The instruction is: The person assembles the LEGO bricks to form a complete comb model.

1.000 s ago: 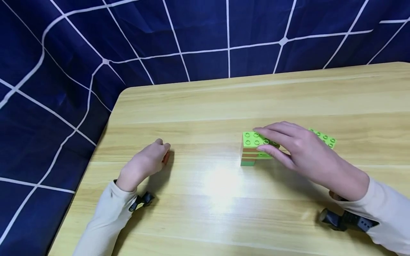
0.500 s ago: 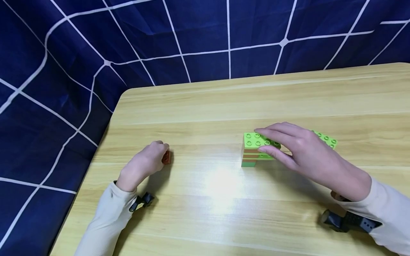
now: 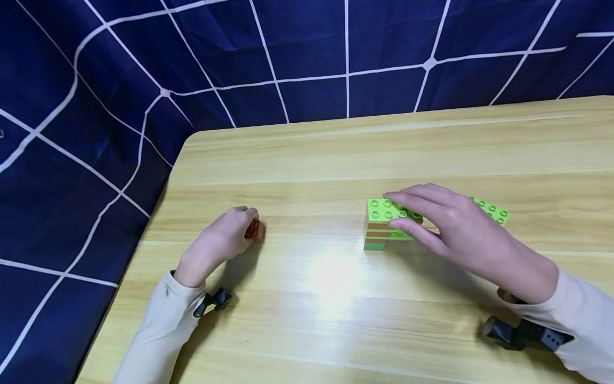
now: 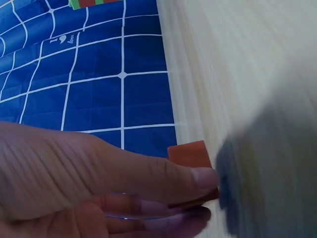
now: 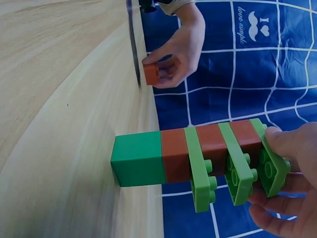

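At the left of the head view you have a dark blue cloth (image 3: 53, 213) with white grid lines, which also runs along the top of the frame behind the table (image 3: 297, 176). Your left sleeve (image 3: 153, 330) enters from the lower left, with a black device (image 3: 220, 298) at the wrist. Left of centre, your left hand (image 3: 220, 240) is grasping a red-brown brick (image 3: 256, 229), pinched between thumb and fingers; whether the brick touches the table cannot be told. Right of centre, the stack (image 3: 379, 210) stands upright on the table, well apart from that brick. From the table upward, your right wrist view shows a green brick (image 5: 137, 158), then red-brown bricks alternating with lime plates, a lime plate on top; the plates project past the bricks on one side. Your right hand (image 3: 446, 224) is grasping the stack at its top plate, thumb on one side and fingers on the other. Beyond that hand, at the right of the frame, lies a studded lime piece (image 3: 494, 209), partly hidden; whether it joins the stack cannot be told. Your right sleeve (image 3: 580, 320) fills the lower right, with a second black device (image 3: 523, 335) beneath the wrist.
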Demonstrator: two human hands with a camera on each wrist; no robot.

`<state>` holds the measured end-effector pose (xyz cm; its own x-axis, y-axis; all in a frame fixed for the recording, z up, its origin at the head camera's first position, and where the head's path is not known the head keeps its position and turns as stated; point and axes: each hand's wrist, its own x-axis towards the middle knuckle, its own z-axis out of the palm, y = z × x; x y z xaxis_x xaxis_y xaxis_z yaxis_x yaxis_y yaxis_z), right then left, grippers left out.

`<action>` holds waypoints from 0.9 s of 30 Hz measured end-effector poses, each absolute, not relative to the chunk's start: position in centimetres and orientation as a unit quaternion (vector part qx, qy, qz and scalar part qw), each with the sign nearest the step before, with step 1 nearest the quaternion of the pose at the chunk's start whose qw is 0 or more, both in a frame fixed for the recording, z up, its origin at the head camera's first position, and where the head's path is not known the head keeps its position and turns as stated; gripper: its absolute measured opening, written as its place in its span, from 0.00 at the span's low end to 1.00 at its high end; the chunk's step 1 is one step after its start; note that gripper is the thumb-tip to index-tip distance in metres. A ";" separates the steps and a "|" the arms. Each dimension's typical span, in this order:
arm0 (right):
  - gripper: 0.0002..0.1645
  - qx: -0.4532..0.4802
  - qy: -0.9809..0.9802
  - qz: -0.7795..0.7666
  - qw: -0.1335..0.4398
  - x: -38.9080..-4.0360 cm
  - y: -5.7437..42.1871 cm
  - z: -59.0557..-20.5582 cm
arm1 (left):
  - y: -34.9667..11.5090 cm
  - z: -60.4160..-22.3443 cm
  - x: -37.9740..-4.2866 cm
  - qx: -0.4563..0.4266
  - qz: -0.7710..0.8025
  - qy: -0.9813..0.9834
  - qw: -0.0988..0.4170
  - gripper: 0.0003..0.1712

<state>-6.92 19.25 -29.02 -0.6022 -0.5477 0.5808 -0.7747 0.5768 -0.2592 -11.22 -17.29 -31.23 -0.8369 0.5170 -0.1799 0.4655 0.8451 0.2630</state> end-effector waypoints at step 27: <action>0.37 0.385 -0.859 0.241 0.235 -6.9 18.9 -29.2 | -14.4 -29.1 -10.5 0.360 0.211 0.909 -0.022 0.12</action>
<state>-6.88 18.92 -29.21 -0.5930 -0.5481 0.5899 -0.7751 0.5871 -0.2337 -10.52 -14.39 -29.09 -0.7401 0.6448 0.1912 0.6631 0.6521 0.3676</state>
